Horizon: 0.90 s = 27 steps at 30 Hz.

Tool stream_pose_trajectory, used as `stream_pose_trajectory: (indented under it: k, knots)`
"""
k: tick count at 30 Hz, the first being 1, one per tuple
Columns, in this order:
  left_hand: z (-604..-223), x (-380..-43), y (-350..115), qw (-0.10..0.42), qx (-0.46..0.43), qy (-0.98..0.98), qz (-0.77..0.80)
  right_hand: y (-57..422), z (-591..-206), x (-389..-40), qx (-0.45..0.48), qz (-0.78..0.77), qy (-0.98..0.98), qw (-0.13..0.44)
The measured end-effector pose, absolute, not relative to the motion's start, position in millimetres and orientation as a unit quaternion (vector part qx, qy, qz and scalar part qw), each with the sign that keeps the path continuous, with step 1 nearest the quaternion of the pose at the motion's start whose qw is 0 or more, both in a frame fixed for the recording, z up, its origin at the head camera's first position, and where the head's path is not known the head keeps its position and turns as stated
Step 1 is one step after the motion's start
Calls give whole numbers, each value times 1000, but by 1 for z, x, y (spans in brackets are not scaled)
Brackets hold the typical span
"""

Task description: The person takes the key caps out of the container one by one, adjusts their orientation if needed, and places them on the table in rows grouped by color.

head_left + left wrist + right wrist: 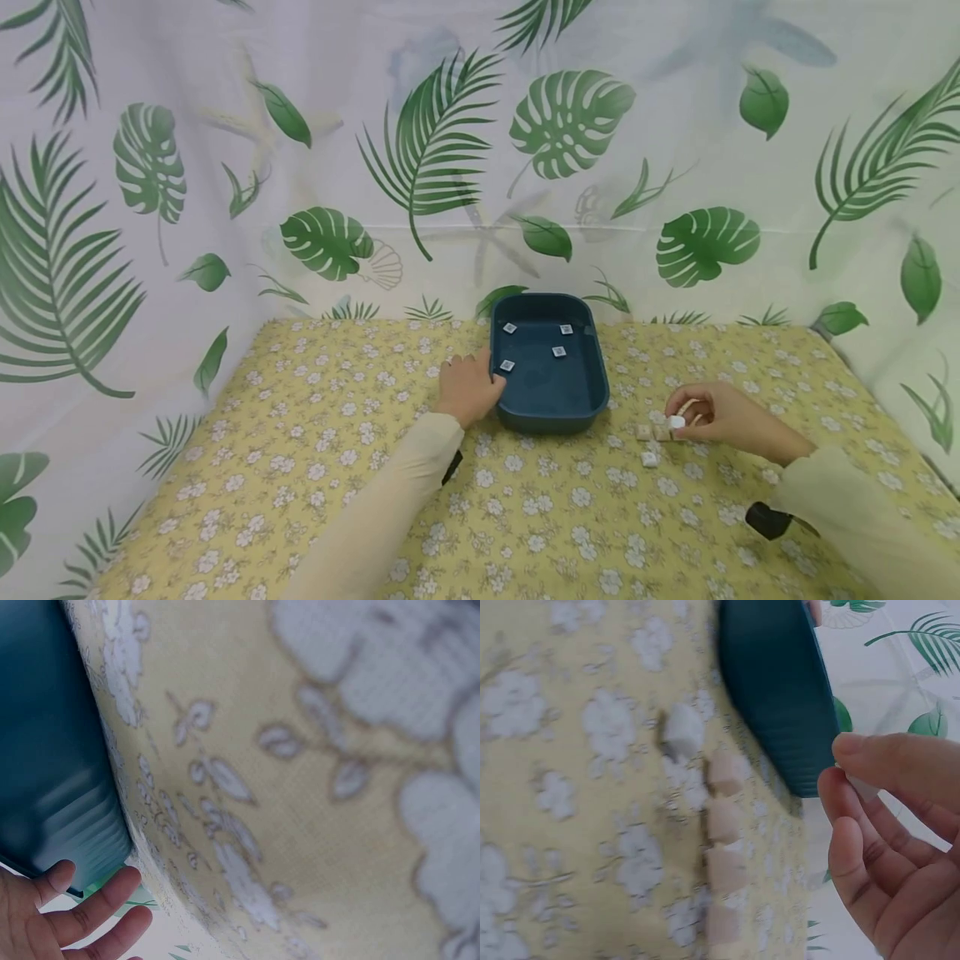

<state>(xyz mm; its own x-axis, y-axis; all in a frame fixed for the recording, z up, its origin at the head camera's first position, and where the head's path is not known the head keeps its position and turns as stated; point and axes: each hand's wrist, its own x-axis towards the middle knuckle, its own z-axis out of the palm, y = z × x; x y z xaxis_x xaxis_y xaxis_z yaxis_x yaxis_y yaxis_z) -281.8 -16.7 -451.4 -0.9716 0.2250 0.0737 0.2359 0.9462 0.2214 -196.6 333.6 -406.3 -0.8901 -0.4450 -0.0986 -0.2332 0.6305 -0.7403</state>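
My right hand (716,412) pinches a small white cube (677,422) between thumb and fingertips, above the table on the right; in the right wrist view the fingers partly hide it. Under and beside it stands a row of beige cubes (724,821), with a separate white cube (650,459) nearer me. My left hand (468,387) is at the left side of a dark blue plastic basin (551,425), thumb right at the rim, fingers loosely spread outside it. Inside the basin lie several small white cubes, one with a dark mark on top (558,352).
A yellow flowered cloth (337,467) covers the table. Behind it hangs a white curtain (465,275) printed with green leaves, which also closes off both sides. The basin stands near the table's back edge, close to that curtain.
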Motion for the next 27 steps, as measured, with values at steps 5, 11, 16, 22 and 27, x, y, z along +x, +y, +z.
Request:
stream_pose_trajectory:
  k: [5, 11, 16, 22, 27]
  knots:
    - [-451, -282, -17, 24, -114, -986, -120, 334, -417, -192, -201, -387, 889, 139]
    - [-451, -282, -17, 28, -115, -985, -123, 332, -429, -188, -209, -357, 902, 125]
    - [-449, -280, -17, 27, -115, -985, -128, 330, -437, -185, -204, -329, 915, 114]
    - [-448, -279, -17, 24, -114, -985, -131, 328, -442, -183, -197, -319, 920, 112]
    - [-449, -279, -17, 20, -115, -984, -132, 327, -447, -182, -201, -332, 914, 123]
